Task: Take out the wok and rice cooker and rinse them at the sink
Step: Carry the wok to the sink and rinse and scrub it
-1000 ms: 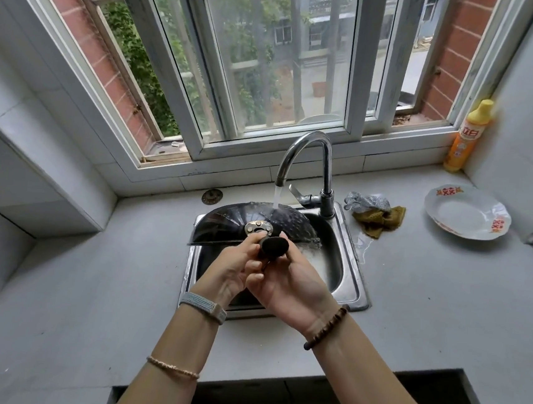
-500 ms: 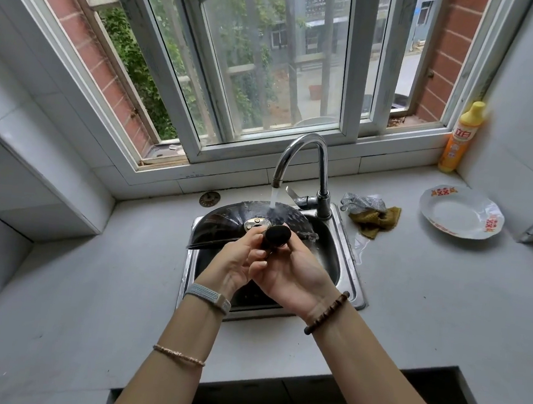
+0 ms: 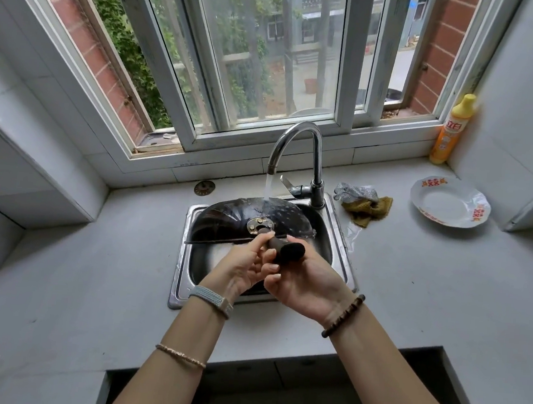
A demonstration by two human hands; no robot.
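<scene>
Over the sink (image 3: 341, 241): wok (image 3: 243, 222) tipped dome-up under the tap (image 3: 296, 146), barely shifted since a second ago. Both hands (image 3: 303, 283) wrapped tight round its handle (image 3: 281, 250), fingers (image 3: 262, 268) curled. Rinse ongoing; rice cooker unseen.

The dark metal wok (image 3: 234, 218) looks wet and glossy, its handle (image 3: 281, 249) dark matt wood. The steel sink (image 3: 341, 241) and curved chrome tap (image 3: 298, 133) shine. The grey stone-like tabletop (image 3: 89, 266) is smooth and matt.
</scene>
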